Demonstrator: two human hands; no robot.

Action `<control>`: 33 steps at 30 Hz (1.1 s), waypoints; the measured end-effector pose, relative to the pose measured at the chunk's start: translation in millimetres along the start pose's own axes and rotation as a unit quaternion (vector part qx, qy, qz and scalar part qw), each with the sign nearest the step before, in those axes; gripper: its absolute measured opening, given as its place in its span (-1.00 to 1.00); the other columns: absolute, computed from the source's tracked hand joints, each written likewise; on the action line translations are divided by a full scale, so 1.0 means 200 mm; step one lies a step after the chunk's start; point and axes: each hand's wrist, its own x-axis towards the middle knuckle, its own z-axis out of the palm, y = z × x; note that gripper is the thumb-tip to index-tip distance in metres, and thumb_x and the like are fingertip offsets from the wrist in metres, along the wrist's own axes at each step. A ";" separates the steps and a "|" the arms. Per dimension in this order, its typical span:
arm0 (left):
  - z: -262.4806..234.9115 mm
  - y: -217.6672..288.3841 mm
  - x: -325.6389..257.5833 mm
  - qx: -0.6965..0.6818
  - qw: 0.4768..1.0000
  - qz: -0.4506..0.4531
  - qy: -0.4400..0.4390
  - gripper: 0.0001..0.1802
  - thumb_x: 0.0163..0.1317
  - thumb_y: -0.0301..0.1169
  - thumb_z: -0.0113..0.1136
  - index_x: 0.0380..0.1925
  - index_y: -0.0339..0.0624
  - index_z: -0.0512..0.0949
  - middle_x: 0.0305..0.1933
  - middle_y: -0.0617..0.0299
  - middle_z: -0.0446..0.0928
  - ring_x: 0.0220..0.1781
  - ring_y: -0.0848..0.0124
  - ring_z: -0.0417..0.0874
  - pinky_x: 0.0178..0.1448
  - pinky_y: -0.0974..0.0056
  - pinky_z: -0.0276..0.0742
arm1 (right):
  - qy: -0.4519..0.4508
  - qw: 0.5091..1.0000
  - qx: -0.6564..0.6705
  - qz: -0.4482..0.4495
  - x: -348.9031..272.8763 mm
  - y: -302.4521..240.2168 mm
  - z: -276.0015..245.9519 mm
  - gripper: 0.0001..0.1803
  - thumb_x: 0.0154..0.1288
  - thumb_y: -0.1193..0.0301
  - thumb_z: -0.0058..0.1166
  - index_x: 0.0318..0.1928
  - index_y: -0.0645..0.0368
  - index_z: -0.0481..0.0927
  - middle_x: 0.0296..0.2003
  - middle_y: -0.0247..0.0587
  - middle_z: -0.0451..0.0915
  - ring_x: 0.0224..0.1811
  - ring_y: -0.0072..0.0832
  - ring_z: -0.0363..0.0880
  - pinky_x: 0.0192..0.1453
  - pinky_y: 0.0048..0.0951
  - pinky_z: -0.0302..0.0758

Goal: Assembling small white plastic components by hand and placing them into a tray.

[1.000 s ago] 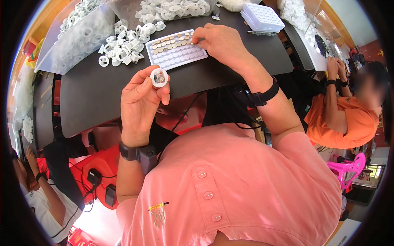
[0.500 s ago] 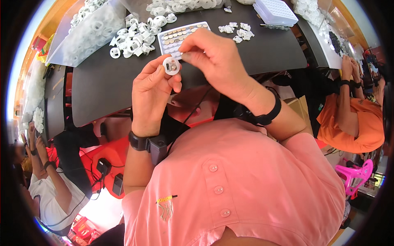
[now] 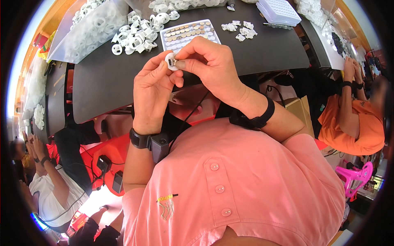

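Near the table's front edge, my left hand [image 3: 154, 82] grips a small round white plastic housing [image 3: 169, 60] between thumb and fingers. The housing is tilted and shows a dark slot in its face. My right hand [image 3: 211, 63] meets it from the right, thumb and forefinger pinched together at the open face. A small shiny bit shows at those fingertips, too little of it to name. Just beyond my hands lies a white tray [image 3: 163, 40] with rows of small round metal discs [image 3: 186, 30], some silver and some golden.
A heap of white plastic housings [image 3: 137, 35] lies left of the tray, beside a clear bin [image 3: 96, 35] full of them. Small white parts [image 3: 242, 30] and stacked white trays [image 3: 279, 13] are to the right. Co-workers sit on both sides, one in an orange shirt [image 3: 349, 127].
My right hand has come down and left from beside the tray's near edge onto the housing. The housing has been tilted toward the right hand, and more of the tray shows.
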 end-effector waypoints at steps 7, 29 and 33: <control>0.01 0.00 0.02 0.003 1.000 0.006 -0.001 -0.66 0.44 -0.47 0.11 0.12 -0.47 0.50 -0.08 -0.03 0.62 -0.22 0.25 0.67 -0.23 0.20 0.60 | 0.037 0.978 -0.163 -0.123 0.00 0.06 0.02 -0.89 0.25 0.63 0.15 -0.26 0.17 0.57 -0.34 -0.22 0.55 -0.41 -0.31 0.67 -0.38 -0.39 0.54; 0.03 -0.01 0.00 0.001 0.999 0.021 0.024 -0.67 0.43 -0.46 0.12 0.09 -0.48 0.50 -0.09 -0.03 0.62 -0.23 0.23 0.66 -0.23 0.18 0.60 | -0.033 0.977 -0.176 -0.117 0.07 0.01 -0.01 -0.90 0.18 0.66 0.18 -0.31 0.23 0.58 -0.40 -0.26 0.51 -0.40 -0.41 0.54 -0.29 -0.46 0.46; 0.03 -0.01 -0.02 0.004 1.000 0.025 0.007 -0.68 0.44 -0.46 0.11 0.09 -0.48 0.50 -0.07 -0.03 0.62 -0.23 0.23 0.66 -0.21 0.17 0.59 | -0.043 0.968 -0.208 -0.134 0.08 0.01 -0.02 -0.90 0.19 0.65 0.20 -0.31 0.23 0.59 -0.40 -0.26 0.52 -0.39 -0.43 0.55 -0.27 -0.49 0.47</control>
